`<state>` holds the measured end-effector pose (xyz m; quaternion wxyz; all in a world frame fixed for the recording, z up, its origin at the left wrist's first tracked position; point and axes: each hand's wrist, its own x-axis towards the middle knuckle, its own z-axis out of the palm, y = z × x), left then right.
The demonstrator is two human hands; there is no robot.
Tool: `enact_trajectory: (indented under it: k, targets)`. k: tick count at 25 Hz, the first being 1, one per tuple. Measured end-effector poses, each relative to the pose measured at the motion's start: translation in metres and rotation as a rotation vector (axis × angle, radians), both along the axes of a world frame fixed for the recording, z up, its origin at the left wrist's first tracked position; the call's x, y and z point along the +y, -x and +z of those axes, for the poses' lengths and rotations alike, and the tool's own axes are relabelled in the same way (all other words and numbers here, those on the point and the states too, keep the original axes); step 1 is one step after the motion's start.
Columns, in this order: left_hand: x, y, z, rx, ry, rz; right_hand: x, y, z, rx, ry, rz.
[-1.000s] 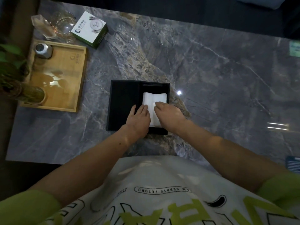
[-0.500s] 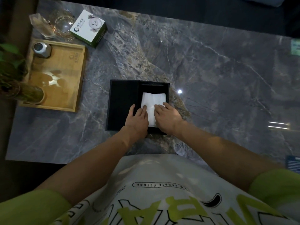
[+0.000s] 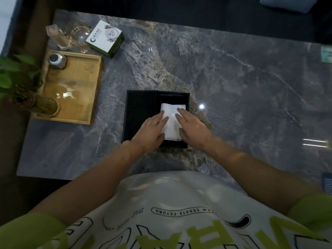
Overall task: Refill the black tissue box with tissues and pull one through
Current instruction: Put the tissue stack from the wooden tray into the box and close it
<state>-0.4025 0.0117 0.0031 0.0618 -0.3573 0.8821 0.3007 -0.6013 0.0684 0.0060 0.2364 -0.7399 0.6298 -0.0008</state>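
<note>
The black tissue box (image 3: 142,112) lies open on the grey marble table (image 3: 233,87), its lid flat to the left and its tray on the right. A white stack of tissues (image 3: 171,123) sits in the tray. My left hand (image 3: 151,133) rests flat on the stack's left edge, fingers spread. On the stack's right side my right hand (image 3: 193,128) presses down with fingers extended. Neither hand grips anything; the near part of the stack is hidden under them.
A wooden tray (image 3: 77,87) with a small metal tin (image 3: 57,61) stands at the left. Behind it are a glass bowl (image 3: 80,35) and a white-green carton (image 3: 105,40). A potted plant (image 3: 23,94) sits at the far left edge.
Both hands have slid slightly apart and forward on the tissue stack, the fingers flattening out over it. The box has not moved.
</note>
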Motion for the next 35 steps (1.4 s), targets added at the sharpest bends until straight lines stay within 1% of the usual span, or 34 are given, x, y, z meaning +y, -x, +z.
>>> enact_trajectory:
  k: [1,2,4,6,8,10,12,13,16,19,21,23,25,27,32,33,35]
  targets:
    - [0.000,-0.005,0.000,0.089,0.009,0.091,0.004,0.002,-0.004,-0.065,0.009,-0.096]
    - [0.000,-0.010,0.002,0.136,0.008,0.209,0.007,0.003,-0.005,-0.141,0.005,-0.202]
    - [-0.001,-0.021,0.000,0.134,-0.030,0.474,0.011,0.000,-0.001,-0.291,-0.070,-0.439]
    - [-0.002,-0.031,-0.006,0.095,-0.097,0.720,0.013,-0.004,-0.002,-0.370,-0.161,-0.638]
    - [-0.003,-0.040,-0.009,0.092,-0.165,0.851,0.015,-0.010,-0.005,-0.438,-0.215,-0.752]
    - [-0.004,-0.045,-0.012,0.139,-0.224,0.967,0.018,-0.014,-0.009,-0.564,-0.245,-0.869]
    - [-0.004,-0.048,-0.010,0.188,-0.351,1.116,0.017,-0.016,-0.007,-0.693,-0.261,-0.960]
    - [-0.004,-0.050,-0.012,0.228,-0.403,1.157,0.016,-0.016,-0.006,-0.735,-0.264,-0.996]
    - [-0.004,-0.055,-0.008,0.300,-0.415,1.234,0.015,-0.016,-0.006,-0.865,-0.290,-1.068]
    - [-0.008,-0.060,0.002,0.334,-0.300,1.272,0.012,-0.014,-0.006,-0.930,-0.324,-1.175]
    - [-0.011,-0.063,0.009,0.376,-0.270,1.282,0.010,-0.013,-0.003,-0.976,-0.351,-1.204]
    - [-0.013,-0.067,0.016,0.487,-0.297,1.253,0.008,-0.013,-0.002,-1.010,-0.372,-1.241]
    - [-0.012,-0.069,0.024,0.608,-0.358,1.188,0.007,-0.012,0.000,-1.047,-0.375,-1.277]
    - [-0.009,-0.065,0.035,0.686,-0.442,1.125,0.006,-0.012,0.005,-1.094,-0.391,-1.295]
    - [-0.007,-0.037,0.059,0.707,-0.594,0.998,0.005,-0.010,0.010,-1.179,-0.423,-1.340]
    - [-0.007,-0.030,0.060,0.679,-0.624,0.975,0.006,-0.009,0.010,-1.186,-0.443,-1.351]
    - [-0.010,-0.014,0.058,0.556,-0.659,0.940,0.006,-0.006,0.012,-1.212,-0.481,-1.358]
